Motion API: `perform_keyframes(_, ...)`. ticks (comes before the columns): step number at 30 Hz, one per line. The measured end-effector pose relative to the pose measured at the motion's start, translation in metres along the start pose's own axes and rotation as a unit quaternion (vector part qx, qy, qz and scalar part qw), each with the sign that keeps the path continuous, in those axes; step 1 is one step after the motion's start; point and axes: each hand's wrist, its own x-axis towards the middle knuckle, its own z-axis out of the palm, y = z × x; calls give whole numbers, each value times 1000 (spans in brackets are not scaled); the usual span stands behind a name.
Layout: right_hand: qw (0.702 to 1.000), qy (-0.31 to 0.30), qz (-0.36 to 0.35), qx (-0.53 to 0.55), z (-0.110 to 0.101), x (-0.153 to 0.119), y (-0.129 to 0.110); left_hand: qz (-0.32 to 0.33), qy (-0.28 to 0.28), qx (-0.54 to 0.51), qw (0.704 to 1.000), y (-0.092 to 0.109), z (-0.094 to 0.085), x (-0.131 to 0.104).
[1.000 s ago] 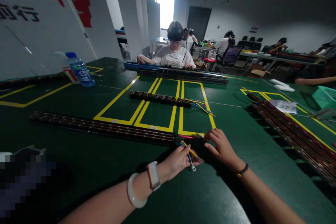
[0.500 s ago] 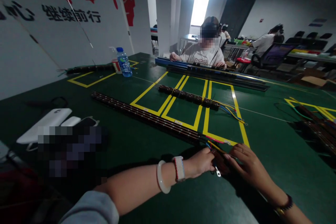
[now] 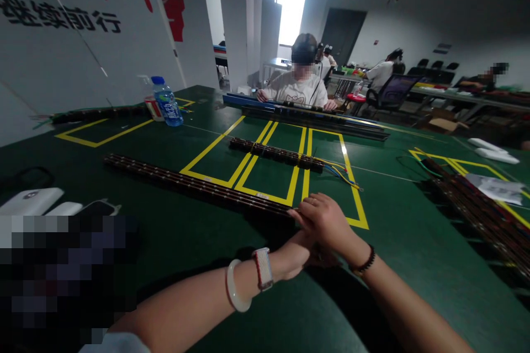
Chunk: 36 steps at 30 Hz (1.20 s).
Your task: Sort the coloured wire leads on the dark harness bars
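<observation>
A long dark strip (image 3: 194,183) studded with small parts lies across the green table (image 3: 414,265), over the near edge of yellow taped boxes. My right hand (image 3: 325,222) lies over the strip's right end, its fingers curled down onto it. My left hand (image 3: 296,258), with a watch and a pale bangle on the wrist, is tucked beneath the right hand. Its fingers are hidden, and so are the coloured wires at the strip's end.
A shorter strip (image 3: 275,153) with blue and yellow wires (image 3: 345,175) lies in the taped boxes. Long rails (image 3: 306,116) lie before a person (image 3: 300,85) seated opposite. A water bottle (image 3: 166,102) stands far left, more strips (image 3: 476,207) lie at right, and white devices (image 3: 31,201) at near left.
My right hand has moved left, over my left hand and onto the strip's end, covering the wires that my left hand was pinching. The camera view has also shifted.
</observation>
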Motion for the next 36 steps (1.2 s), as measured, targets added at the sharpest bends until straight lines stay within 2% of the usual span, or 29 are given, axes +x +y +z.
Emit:
perform_keyframes(2, 992, -22, 57, 110, -6, -22, 23, -6, 0, -24, 1000, 2, 0, 0)
perform_keyframes(4, 966, 41, 173, 188, -9, -47, 50, -22, -2, -55, 998, 4, 1, -2)
perform_keyframes(6, 937, 83, 278, 194, -6, -70, 72, -32, 6, -70, 997, 5, 3, -3)
perform_keyframes(8, 924, 77, 316, 200, 1, -86, 85, -26, 28, -68, 997, 5, 6, -5)
perform_keyframes(13, 926, -30, 302, 224, 17, -96, 88, -1, 87, 21, 996, 3, 13, -8)
perform_keyframes(18, 952, -91, 241, 164, 18, -92, 83, -63, 74, 185, 978, 13, 9, -8)
perform_keyframes(21, 954, -91, 243, 152, 19, -93, 85, -127, 42, 300, 945, 27, 2, -10)
perform_keyframes(25, 955, -100, 241, 138, 21, -94, 85, -218, -18, 415, 883, 47, -9, -12)
perform_keyframes(27, 957, -105, 236, 131, 20, -93, 84, -251, -45, 445, 859, 55, -12, -13)
perform_keyframes(29, 958, -107, 234, 126, 20, -93, 83, -268, -57, 449, 850, 62, -12, -15)
perform_keyframes(31, 958, -106, 237, 126, 19, -93, 83, -266, -61, 443, 854, 64, -10, -16)
perform_keyframes(32, 957, -105, 239, 128, 19, -93, 83, -254, -59, 430, 864, 63, -8, -16)
perform_keyframes(34, 954, -93, 247, 141, 16, -92, 83, -209, -41, 360, 908, 57, -5, -17)
perform_keyframes(36, 949, -49, 262, 169, 10, -89, 78, -153, -24, 236, 959, 48, -1, -18)
